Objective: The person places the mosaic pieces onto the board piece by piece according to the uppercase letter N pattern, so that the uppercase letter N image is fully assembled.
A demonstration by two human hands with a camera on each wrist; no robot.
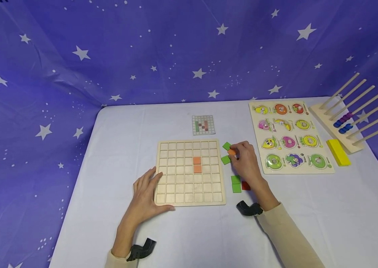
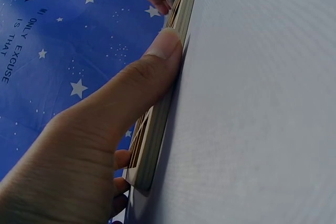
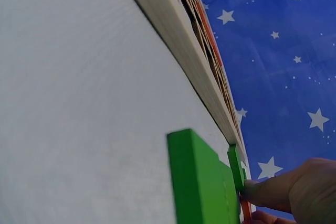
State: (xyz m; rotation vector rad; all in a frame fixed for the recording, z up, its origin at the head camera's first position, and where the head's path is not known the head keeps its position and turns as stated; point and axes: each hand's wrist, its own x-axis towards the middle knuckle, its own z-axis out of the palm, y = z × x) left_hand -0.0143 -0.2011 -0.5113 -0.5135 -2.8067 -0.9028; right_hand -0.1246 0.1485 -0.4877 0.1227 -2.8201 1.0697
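Note:
A pale wooden grid board [image 1: 189, 190] lies on the white table, with two orange tiles [image 1: 197, 165] set in neighbouring squares. My left hand [image 1: 145, 195] rests at the board's near left corner, its thumb along the front edge [image 2: 152, 145] and its fingers at the left edge. Right of the board, my right hand [image 1: 246, 162] pinches an orange tile [image 1: 231, 152] between thumb and fingertips. Green tiles [image 1: 226, 160] lie close around those fingertips. Nearer the front are two more green tiles [image 1: 236, 184] and a red tile [image 1: 246, 185], partly hidden by the right wrist.
A small printed grid card [image 1: 204, 125] with coloured squares lies behind the board. To the right are a fruit puzzle board [image 1: 294, 149], a yellow block [image 1: 338, 152] and a wooden stand [image 1: 351, 145] with tilted pegs and a few beads. A starry blue cloth [image 1: 175, 48] hangs behind.

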